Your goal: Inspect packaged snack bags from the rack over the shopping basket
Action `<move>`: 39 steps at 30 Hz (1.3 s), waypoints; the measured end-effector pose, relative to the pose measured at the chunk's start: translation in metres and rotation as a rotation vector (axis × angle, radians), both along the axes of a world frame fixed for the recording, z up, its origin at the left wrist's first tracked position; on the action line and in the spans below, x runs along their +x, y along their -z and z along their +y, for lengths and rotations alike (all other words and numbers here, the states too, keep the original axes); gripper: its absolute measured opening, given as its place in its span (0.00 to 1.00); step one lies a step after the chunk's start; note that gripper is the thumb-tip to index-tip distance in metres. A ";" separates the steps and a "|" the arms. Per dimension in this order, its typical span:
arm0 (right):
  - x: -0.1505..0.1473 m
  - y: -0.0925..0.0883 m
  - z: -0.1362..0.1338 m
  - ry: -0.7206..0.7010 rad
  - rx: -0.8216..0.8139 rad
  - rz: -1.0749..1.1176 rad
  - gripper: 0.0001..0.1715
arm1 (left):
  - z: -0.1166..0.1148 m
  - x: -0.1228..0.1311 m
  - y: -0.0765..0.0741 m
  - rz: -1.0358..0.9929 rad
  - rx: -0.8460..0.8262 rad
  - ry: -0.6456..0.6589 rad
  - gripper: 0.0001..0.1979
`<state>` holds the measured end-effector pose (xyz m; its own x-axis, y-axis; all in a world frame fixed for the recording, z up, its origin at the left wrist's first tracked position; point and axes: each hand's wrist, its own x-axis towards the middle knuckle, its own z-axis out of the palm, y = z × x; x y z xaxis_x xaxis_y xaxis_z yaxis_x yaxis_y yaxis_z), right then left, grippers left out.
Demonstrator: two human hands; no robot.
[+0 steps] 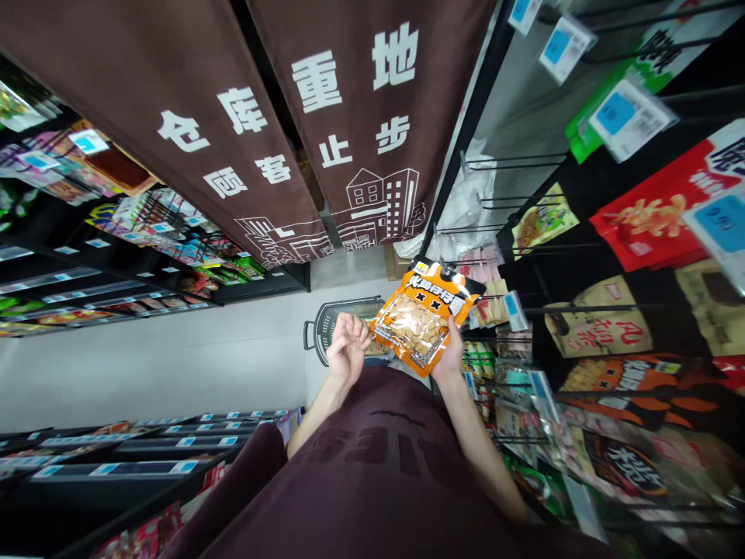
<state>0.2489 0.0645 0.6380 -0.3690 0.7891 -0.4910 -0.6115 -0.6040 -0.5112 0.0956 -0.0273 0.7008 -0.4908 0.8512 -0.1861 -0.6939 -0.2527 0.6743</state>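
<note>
An orange and black snack bag (414, 317) is held up in front of my chest, tilted, its clear window showing pale, bite-sized pieces. My right hand (449, 353) grips its right edge with the thumb on the front. At the bag's lower left corner is my left hand (349, 346), fingers curled in and fingertips at the edge; the pinch itself is partly hidden. Below and behind the hands, a grey shopping basket (319, 330) with a handle stands on the floor, its contents mostly covered by the bag and my left hand.
Hooks on the right rack hold several snack bags, including a red bag (657, 210) and similar orange bags (632, 380). Price tags (632, 112) jut out there. Brown curtains (361, 101) with white lettering hang ahead. Stocked shelves (174, 276) line the left, beside grey floor (233, 349).
</note>
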 end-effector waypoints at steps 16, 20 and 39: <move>-0.006 0.000 0.001 -0.045 0.004 -0.014 0.31 | 0.001 -0.003 -0.004 -0.107 0.028 0.080 0.19; -0.008 0.000 0.001 -0.051 0.004 -0.037 0.32 | 0.001 -0.003 -0.004 -0.103 0.028 0.089 0.23; -0.016 0.004 0.008 -0.013 -0.119 0.037 0.33 | 0.006 -0.007 -0.001 -0.173 0.047 0.121 0.25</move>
<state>0.2328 0.0726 0.6344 -0.3985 0.7211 -0.5668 -0.6208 -0.6670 -0.4121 0.0887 -0.0212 0.7020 -0.3485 0.9119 -0.2170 -0.8253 -0.1888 0.5322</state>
